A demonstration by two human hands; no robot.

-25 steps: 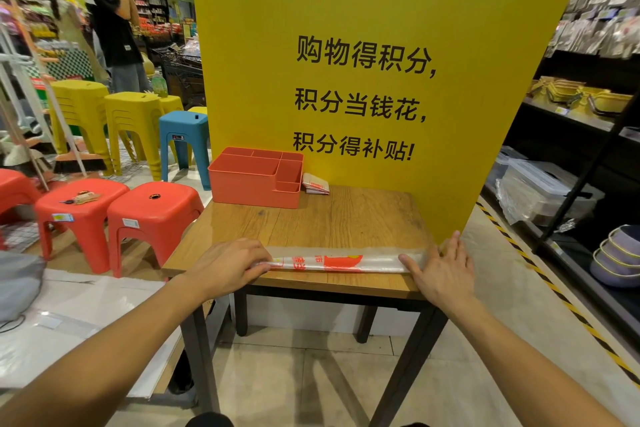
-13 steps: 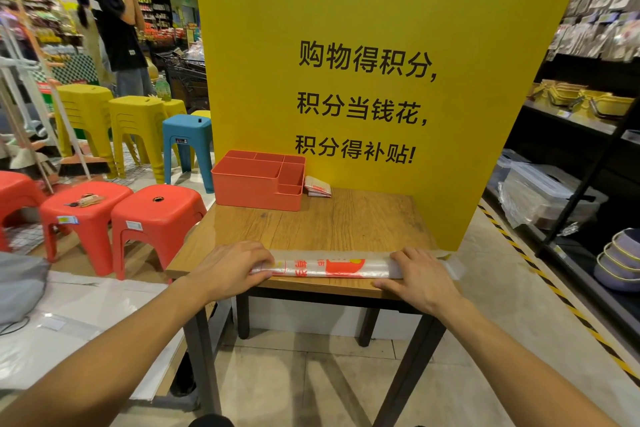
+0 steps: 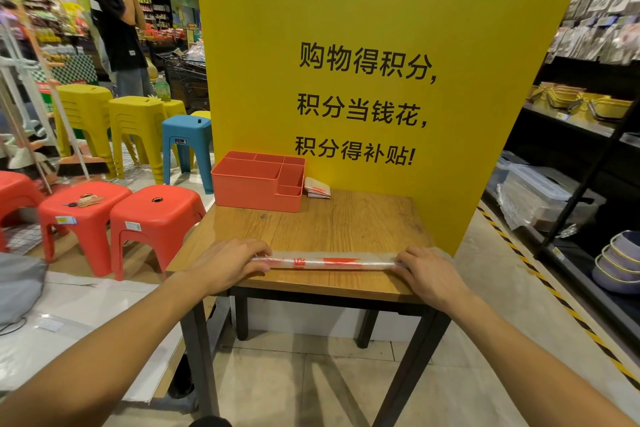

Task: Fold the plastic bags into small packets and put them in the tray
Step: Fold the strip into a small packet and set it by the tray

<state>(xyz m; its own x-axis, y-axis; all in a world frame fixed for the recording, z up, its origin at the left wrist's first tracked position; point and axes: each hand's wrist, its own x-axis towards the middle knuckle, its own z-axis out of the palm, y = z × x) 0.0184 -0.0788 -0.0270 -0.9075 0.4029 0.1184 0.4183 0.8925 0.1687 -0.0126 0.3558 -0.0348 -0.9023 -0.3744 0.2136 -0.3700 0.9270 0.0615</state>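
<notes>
A clear plastic bag [image 3: 329, 262] with red print lies folded into a long narrow strip across the near part of the wooden table [image 3: 332, 218]. My left hand [image 3: 228, 262] curls over the strip's left end and grips it. My right hand [image 3: 427, 272] curls its fingers round the right end. The orange compartment tray [image 3: 258, 184] stands at the table's back left. A folded bag packet [image 3: 317, 189] lies on the table just right of the tray, against the yellow board.
A tall yellow sign board [image 3: 374, 80] stands along the table's back edge. Red stools [image 3: 152, 218], a blue stool [image 3: 187, 142] and yellow stools [image 3: 135, 121] crowd the left. A person [image 3: 119, 31] stands far left. Shelves with bowls [image 3: 616, 260] and bins run along the right.
My right hand went from lying flat beyond the strip's right end to curling over that end, and the strip now looks narrower. My left hand stayed on the left end.
</notes>
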